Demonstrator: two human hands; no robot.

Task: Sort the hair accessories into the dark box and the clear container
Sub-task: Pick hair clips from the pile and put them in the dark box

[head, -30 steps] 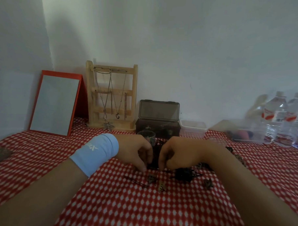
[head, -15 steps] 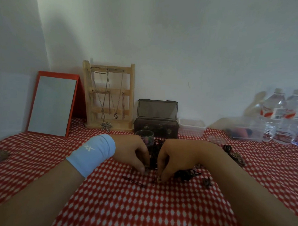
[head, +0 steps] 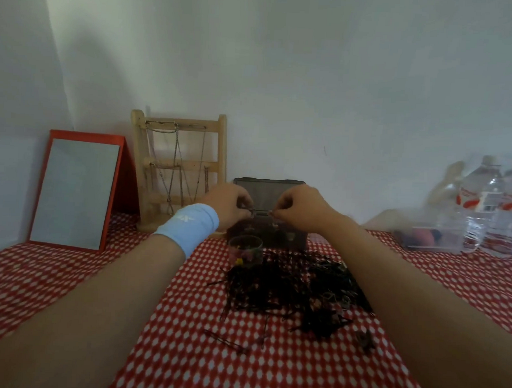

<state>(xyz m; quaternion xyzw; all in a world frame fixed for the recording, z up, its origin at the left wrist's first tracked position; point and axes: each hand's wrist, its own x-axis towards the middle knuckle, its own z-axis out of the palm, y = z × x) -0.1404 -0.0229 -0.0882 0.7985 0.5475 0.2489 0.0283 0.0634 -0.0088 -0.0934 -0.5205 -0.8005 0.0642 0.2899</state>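
The dark box [head: 294, 239] stands open at the back of the table, its lid [head: 268, 191] upright. Both hands hover over its opening. My left hand [head: 230, 206], with a light blue wristband, pinches a small dark accessory at the fingertips. My right hand [head: 299, 209] pinches another small piece just right of it. A small clear container [head: 245, 249] with colourful bits stands in front of the box. A heap of black hairpins and hair ties [head: 288, 289] lies on the red checked cloth between my forearms.
A red-framed mirror [head: 76, 193] and a wooden necklace stand [head: 178, 170] lean at the back left. Water bottles [head: 495, 204] and a clear tub [head: 434, 237] sit at the back right. Loose pins [head: 227, 342] lie nearer me.
Both hands lifted from the pile of accessories and moved back to the open dark box, each carrying a small piece. The pile they covered is now exposed.
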